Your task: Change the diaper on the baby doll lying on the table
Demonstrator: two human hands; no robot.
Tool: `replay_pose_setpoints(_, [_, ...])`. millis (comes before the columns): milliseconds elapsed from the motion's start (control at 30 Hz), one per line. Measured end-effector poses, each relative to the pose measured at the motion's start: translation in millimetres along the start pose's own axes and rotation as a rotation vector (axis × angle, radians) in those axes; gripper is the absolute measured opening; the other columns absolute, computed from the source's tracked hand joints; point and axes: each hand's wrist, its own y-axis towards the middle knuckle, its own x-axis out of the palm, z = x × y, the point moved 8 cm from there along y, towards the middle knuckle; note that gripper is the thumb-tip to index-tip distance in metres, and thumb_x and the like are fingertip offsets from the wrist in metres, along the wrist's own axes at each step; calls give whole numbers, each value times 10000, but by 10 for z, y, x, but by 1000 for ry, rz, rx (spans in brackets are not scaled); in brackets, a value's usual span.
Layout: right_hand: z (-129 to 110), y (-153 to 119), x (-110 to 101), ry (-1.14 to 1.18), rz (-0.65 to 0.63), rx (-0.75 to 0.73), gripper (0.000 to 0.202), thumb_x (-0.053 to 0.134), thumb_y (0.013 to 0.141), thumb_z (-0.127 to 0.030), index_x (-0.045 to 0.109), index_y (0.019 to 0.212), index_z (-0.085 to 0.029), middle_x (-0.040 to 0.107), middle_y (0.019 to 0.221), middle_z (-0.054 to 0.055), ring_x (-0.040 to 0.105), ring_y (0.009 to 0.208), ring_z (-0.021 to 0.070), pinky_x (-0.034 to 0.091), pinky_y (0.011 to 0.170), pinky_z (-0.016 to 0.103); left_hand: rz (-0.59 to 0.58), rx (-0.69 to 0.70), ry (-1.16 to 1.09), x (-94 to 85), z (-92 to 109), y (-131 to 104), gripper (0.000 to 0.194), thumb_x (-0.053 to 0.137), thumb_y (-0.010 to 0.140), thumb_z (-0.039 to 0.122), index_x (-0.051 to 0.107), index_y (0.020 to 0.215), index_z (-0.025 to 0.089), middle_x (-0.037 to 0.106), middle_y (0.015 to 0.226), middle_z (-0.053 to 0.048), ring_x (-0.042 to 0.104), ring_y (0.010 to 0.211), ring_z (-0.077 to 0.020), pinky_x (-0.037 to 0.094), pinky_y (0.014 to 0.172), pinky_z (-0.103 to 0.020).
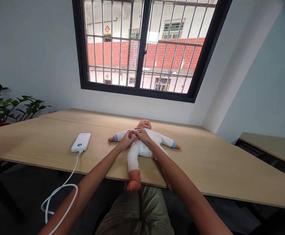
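Note:
A baby doll (133, 156) in a white garment with blue cuffs lies on its back on the wooden table, its head toward the window and one bare foot over the front edge. Both hands meet at the doll's chest. My left hand (128, 137) has its fingers closed on the white garment. Beside it, my right hand (143, 135) also pinches the cloth near the doll's neck. The exact fold between the fingertips is too small to make out. A white diaper (145, 151) shows at the doll's hips, below my right hand.
On the left of the table (201, 163) lies a white power bank (81, 142), its white cable (71, 176) hanging over the front edge across my left forearm. A plant (12, 106) stands at the far left. Another table (272, 145) is at the right.

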Motion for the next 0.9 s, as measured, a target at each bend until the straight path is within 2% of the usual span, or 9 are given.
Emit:
replay_pose_setpoints(67, [18,-10,-18,118,7,52,256,593,740,-303,528,957,-183,587,679,-30,567,626,129,429,587,236,-52,17,66,45,-88,7,457,750,669,252,582,1089,188,614,1098,-74,573,1029,-203,453,909,-312])
replay_pose_setpoints(233, [-31,-51,-72,221,43,71,329,639,672,-367,533,933,-197,593,744,-20,598,721,139,461,692,256,72,49,291,-115,-217,45,425,788,584,207,655,987,176,568,1081,-80,554,1032,-226,411,972,-325])
replay_pose_setpoints(433, [-110,-87,-108,284,33,-21,330,661,657,-382,493,883,-209,565,716,-34,575,681,130,458,705,267,86,49,384,-136,-273,85,331,695,664,142,646,988,188,551,1047,-65,531,1042,-216,386,1004,-324])
replay_pose_setpoints(500, [-154,-114,-54,184,-18,-55,307,636,693,-391,480,887,-211,565,696,-35,571,666,137,446,662,262,104,41,421,-137,-291,96,263,648,710,143,640,968,193,550,992,-53,525,1019,-213,387,996,-337])
replay_pose_setpoints(600, [-335,-196,45,-156,-66,-176,215,571,756,-354,490,898,-215,553,690,-32,546,659,152,421,638,268,100,38,460,-121,-293,97,176,596,773,159,630,944,181,545,947,-48,511,1001,-212,389,979,-354])
replay_pose_setpoints(700, [-635,-326,119,-624,-23,-385,116,523,771,-230,509,885,-216,556,729,-8,545,776,185,405,780,321,76,46,504,-90,-256,75,143,546,816,153,620,938,164,543,971,-59,497,1013,-209,384,977,-354])
replay_pose_setpoints(767, [-750,-390,132,-834,-6,-455,127,499,778,-174,503,898,-213,571,747,8,545,839,203,368,862,354,68,52,530,-71,-223,58,166,524,828,140,614,964,169,536,993,-60,489,1041,-209,368,999,-354])
replay_pose_setpoints(833, [-717,-386,42,-883,4,-382,174,489,789,-159,486,957,-205,590,772,17,548,797,199,373,818,332,58,57,549,-48,-195,46,215,524,823,125,611,1008,189,532,1012,-53,482,1081,-208,343,1032,-354])
replay_pose_setpoints(900, [-553,-347,-133,-838,24,-200,231,504,784,-159,464,1011,-185,600,811,25,542,726,183,375,702,283,41,59,586,-25,-184,40,263,527,818,121,605,1051,212,527,1039,-45,480,1113,-205,329,1055,-352])
